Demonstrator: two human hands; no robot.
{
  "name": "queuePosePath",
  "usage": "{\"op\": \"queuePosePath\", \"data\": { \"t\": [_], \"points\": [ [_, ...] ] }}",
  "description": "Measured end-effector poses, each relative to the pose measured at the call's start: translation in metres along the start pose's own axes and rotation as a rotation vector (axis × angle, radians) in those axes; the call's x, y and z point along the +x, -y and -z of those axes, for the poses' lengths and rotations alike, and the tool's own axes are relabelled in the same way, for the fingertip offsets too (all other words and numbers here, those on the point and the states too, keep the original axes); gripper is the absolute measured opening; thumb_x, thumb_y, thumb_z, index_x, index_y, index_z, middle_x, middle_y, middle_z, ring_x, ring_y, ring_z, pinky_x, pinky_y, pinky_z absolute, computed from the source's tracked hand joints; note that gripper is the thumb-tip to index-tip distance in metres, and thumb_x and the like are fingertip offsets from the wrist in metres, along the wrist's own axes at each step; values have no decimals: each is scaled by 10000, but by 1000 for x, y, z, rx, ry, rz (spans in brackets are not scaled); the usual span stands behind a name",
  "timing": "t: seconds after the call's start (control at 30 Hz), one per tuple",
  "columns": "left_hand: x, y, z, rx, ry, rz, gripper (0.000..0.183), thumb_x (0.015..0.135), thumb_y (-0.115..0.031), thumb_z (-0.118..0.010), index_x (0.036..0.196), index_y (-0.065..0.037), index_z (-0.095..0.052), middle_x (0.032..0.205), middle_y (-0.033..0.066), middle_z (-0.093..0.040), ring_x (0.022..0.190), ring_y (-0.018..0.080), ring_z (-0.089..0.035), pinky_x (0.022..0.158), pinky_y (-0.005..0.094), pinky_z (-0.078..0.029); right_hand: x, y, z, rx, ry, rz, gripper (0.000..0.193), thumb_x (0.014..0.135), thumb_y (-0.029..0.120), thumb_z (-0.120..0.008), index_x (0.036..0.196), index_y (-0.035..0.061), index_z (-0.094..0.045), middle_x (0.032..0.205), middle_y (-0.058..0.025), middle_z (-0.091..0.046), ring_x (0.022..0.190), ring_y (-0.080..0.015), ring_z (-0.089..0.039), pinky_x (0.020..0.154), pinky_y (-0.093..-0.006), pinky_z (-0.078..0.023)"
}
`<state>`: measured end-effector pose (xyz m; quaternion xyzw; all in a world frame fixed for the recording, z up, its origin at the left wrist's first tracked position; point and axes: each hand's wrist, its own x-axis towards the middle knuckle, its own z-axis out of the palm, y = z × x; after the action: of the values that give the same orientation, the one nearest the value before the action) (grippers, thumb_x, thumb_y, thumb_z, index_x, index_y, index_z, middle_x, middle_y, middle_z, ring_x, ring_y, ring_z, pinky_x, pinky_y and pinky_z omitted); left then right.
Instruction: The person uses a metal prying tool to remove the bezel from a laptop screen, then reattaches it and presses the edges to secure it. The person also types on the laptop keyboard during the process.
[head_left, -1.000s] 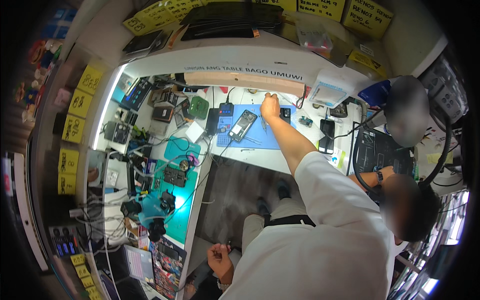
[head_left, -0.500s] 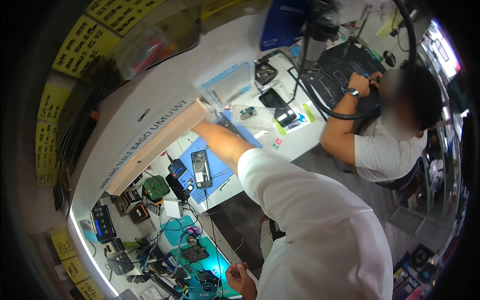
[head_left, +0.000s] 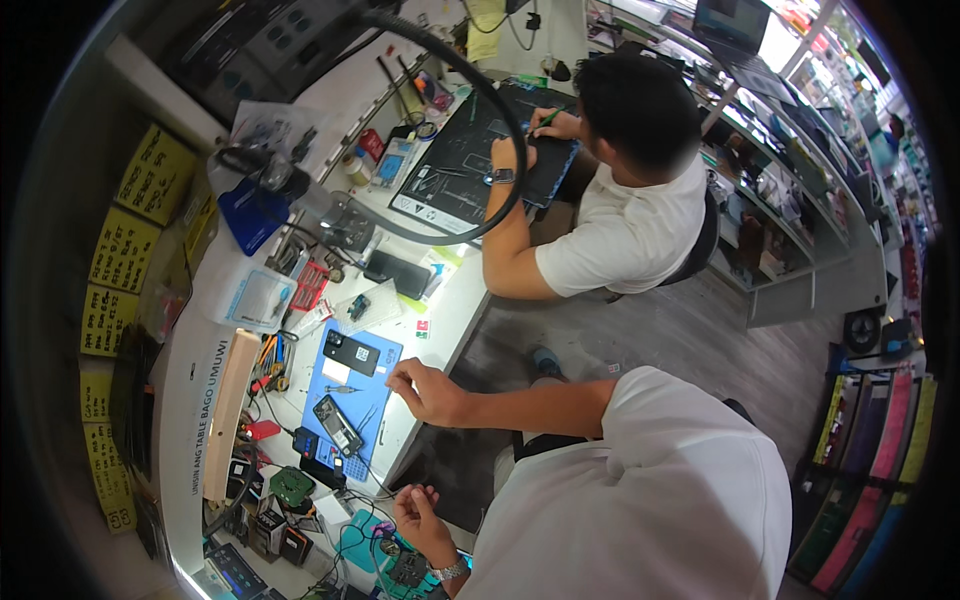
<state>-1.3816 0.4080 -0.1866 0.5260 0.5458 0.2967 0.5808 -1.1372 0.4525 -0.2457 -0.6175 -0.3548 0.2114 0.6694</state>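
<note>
Watching this one remotely through the head cam, and wow, the counter (head_left: 445, 330) is packed. My right hand (head_left: 430, 392) hovers at the front edge, fingers curled narrow beside the blue mat (head_left: 375, 390); I can't tell if anything small is pinched in there. The left hand (head_left: 422, 520) hangs further along that same edge, half curled, near the cables, and I can't make out its grip either.

The opened phone (head_left: 338, 426) lies on the mat, innards up, with tweezers (head_left: 367, 416) just beside it. A screwdriver (head_left: 342, 388) sits between it and a dark phone (head_left: 350, 352) toward the mat's right end.

As for clutter: pliers (head_left: 270, 360) near the back edge next to a wooden strip (head_left: 230, 418), a small red tray (head_left: 311, 285) nearby, and a circuit board (head_left: 357, 305) on bubble wrap past the mat. Toward the left end there's a green block (head_left: 290, 486) and a teal mat (head_left: 355, 540) with cables running across it. A thick black hose (head_left: 440, 40) loops right through my view, partly blocking the co-worker's black mat (head_left: 470, 150). That co-worker (head_left: 640, 220), in a white shirt, sits at the right end.
</note>
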Motion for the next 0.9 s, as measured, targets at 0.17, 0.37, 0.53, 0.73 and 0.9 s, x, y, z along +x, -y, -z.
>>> {"op": "queuePosePath", "data": {
  "t": [0.17,0.37,0.53,0.73,0.9],
  "points": [
    [3,-17,-78,115,335,-211,436,1056,-180,-730,1413,23,-582,1219,122,-720,1077,213,-724,891,330,-611,-77,53,112,57,-52,-16,208,1110,117,-605,1234,-7,-491,981,-175,-742,845,-256,-766,750,-358,-601],
    [-49,-37,-218,316,720,-220,367,1037,-183,-755,1339,15,-690,1155,140,-784,1027,177,-745,861,294,-583,-129,81,256,206,-285,-117,192,1131,112,-563,1265,24,-457,1012,-130,-746,816,-115,-706,741,-260,-582],
    [-134,-54,-349,423,1069,-266,193,1060,-144,-712,1162,11,-768,943,70,-795,851,102,-725,768,260,-568,-184,104,410,186,-572,-21,215,1123,74,-564,1293,14,-447,998,-136,-747,782,-129,-704,728,-264,-582],
    [-247,-72,-507,320,1446,-76,233,1092,-205,-682,1143,14,-746,886,25,-767,800,56,-693,712,236,-556,-252,145,565,-194,-942,119,249,1081,-26,-575,1327,-1,-557,1217,-184,-658,905,-157,-696,817,-277,-572],
    [-305,-70,-603,270,1739,114,297,1109,-300,-655,1056,-17,-731,839,21,-751,747,64,-674,689,240,-533,-283,155,659,-885,-932,216,329,966,-155,-619,1210,28,-743,1294,-165,-552,917,-218,-701,833,-323,-576]
  ]
}}
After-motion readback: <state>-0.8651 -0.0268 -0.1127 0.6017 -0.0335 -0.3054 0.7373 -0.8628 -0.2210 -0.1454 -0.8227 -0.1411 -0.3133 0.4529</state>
